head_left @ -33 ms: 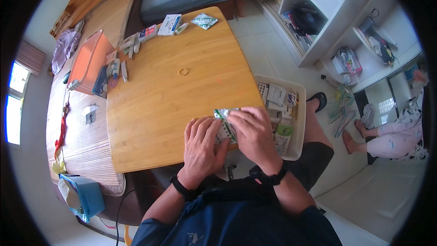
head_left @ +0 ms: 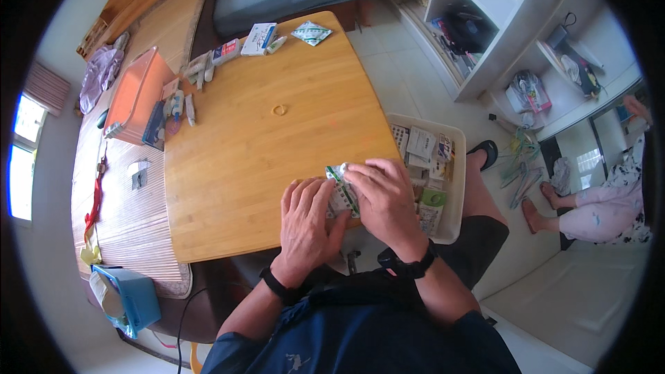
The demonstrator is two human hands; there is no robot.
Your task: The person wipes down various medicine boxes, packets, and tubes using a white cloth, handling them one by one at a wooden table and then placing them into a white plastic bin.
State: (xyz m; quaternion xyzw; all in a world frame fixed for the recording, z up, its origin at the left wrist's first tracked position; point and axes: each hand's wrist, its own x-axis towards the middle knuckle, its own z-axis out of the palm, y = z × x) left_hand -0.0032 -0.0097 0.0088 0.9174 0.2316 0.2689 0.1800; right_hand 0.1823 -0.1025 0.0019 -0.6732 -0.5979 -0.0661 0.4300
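Green-and-white packet point(head_left: 342, 199), lower centre on the desk point(head_left: 235, 166): left hand point(head_left: 309, 218) lies against it, fingers loosely spread; right hand point(head_left: 382, 201) curls over it, grip hidden. Handling looks unfinished; loaded tray point(head_left: 457, 190) at right.

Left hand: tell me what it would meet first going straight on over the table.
Past bare tabletop, the left hand would probably meet the green-and-white packet near the far edge; the tan ring lies slightly left and might be brushed, since the lens bends lines.
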